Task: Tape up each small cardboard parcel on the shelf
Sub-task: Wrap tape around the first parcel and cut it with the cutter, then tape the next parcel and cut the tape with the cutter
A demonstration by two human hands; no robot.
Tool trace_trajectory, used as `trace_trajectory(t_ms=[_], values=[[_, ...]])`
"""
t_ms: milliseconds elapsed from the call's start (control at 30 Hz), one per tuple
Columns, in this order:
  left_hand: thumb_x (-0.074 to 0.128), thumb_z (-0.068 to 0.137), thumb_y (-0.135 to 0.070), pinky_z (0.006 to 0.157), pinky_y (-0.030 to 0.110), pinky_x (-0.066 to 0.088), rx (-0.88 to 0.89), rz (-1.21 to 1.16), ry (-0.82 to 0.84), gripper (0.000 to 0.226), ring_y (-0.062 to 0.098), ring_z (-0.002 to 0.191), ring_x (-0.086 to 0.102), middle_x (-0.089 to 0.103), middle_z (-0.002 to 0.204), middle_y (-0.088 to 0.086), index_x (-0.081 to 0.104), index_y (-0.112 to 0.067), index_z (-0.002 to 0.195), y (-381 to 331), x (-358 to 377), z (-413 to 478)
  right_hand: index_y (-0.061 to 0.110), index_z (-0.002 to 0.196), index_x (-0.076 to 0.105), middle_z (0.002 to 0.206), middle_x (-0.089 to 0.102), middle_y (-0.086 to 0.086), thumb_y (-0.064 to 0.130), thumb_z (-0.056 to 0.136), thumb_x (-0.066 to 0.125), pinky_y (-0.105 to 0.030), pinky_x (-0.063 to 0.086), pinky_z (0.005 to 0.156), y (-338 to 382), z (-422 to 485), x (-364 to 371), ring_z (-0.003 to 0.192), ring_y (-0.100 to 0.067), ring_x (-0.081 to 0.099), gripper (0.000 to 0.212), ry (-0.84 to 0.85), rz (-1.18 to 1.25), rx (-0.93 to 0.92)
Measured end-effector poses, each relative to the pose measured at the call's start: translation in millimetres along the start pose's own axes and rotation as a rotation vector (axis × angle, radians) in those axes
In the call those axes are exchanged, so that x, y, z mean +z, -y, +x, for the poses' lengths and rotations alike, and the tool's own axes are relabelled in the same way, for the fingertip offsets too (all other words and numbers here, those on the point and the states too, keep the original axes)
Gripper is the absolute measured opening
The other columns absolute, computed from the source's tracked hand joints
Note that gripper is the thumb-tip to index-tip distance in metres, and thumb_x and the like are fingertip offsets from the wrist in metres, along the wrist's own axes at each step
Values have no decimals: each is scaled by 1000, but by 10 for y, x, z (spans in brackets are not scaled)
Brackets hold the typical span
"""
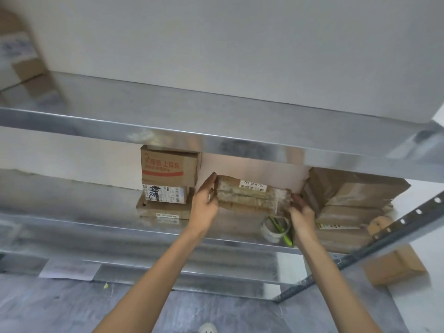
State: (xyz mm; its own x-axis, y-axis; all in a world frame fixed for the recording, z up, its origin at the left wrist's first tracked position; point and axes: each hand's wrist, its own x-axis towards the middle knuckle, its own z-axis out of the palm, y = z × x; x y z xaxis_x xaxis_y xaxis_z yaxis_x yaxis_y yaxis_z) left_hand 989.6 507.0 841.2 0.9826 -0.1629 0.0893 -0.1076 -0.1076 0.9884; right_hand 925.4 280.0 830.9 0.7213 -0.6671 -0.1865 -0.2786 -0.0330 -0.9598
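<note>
A small brown cardboard parcel (252,195) with a white barcode label and clear tape over it is held above the middle metal shelf (96,227). My left hand (205,203) presses flat against its left end, fingers straight. My right hand (301,211) grips its right end, fingers curled round the corner. Below the parcel, a roll of clear tape (276,228) lies on the shelf with a green-handled cutter (286,236) beside it.
A stack of three cardboard boxes (168,183) stands to the left. Larger brown parcels (346,203) are piled at the right. The upper shelf (216,131) hangs close overhead, with a box (21,56) at its far left. A perforated steel upright (384,234) runs diagonally on the right.
</note>
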Motion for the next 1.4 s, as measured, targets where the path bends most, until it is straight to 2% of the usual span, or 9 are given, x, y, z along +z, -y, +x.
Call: trace_trajectory(t_ms=[133,200,400,533,733,800,933,1133,1400], values=[[51,88,12,105,10,33,113,44,-41,58,-3,122,44,43,134,-1,50,-33,124,-174,10,-234,7,132,52,125,56,-3,-3,91,47,-32,42,98,211,-342,-169,107,-18,53,42,-4,96,-2],[49,87,15,108,15,35,114,10,-54,59,-9,117,47,47,133,0,49,-26,129,-252,-9,-359,9,136,48,120,53,2,2,94,46,-27,40,93,333,-545,-297,108,-14,51,42,4,109,-14],[54,92,4,107,34,43,152,-151,-83,39,7,120,56,63,126,-4,59,-14,126,-702,-256,-820,20,138,48,130,55,2,18,99,41,-27,40,96,691,-1174,-651,119,-16,51,40,141,160,-71],[54,94,-8,107,30,42,303,-162,-106,32,7,126,52,62,129,-7,62,-15,125,-1196,-461,-1090,29,139,46,139,50,12,28,100,35,-40,30,113,942,-1513,-821,130,-10,42,40,225,106,-206],[43,97,-35,96,19,48,486,-110,-203,41,2,125,50,59,132,-11,57,-22,132,-1953,-772,-1061,26,136,49,132,55,14,24,100,36,-32,37,108,1616,-1886,-890,122,-4,50,38,245,193,-433],[47,96,-36,92,12,46,492,-69,-195,41,-4,120,52,60,127,-15,54,-25,135,-2145,-903,-858,30,131,53,128,59,9,33,96,44,-32,40,104,1819,-1866,-797,118,-8,55,36,224,242,-500],[54,97,-30,99,18,44,469,82,-235,39,-11,103,55,59,112,-20,56,-15,134,-2355,-1139,-187,29,115,61,123,63,3,37,83,49,-32,41,104,2195,-1550,-392,118,-11,56,35,284,301,-562],[48,99,-31,110,34,35,299,243,-273,44,20,128,47,54,136,4,48,-12,139,-2267,-1434,626,14,123,53,123,59,-8,10,93,47,-44,39,108,2449,-818,411,118,-22,55,31,386,193,-500],[37,103,-28,106,28,30,176,289,-302,43,23,133,40,45,145,7,41,-13,143,-2077,-1614,959,12,129,46,121,58,-7,1,89,43,-40,43,104,2570,-652,900,114,-23,56,43,422,93,-490]])
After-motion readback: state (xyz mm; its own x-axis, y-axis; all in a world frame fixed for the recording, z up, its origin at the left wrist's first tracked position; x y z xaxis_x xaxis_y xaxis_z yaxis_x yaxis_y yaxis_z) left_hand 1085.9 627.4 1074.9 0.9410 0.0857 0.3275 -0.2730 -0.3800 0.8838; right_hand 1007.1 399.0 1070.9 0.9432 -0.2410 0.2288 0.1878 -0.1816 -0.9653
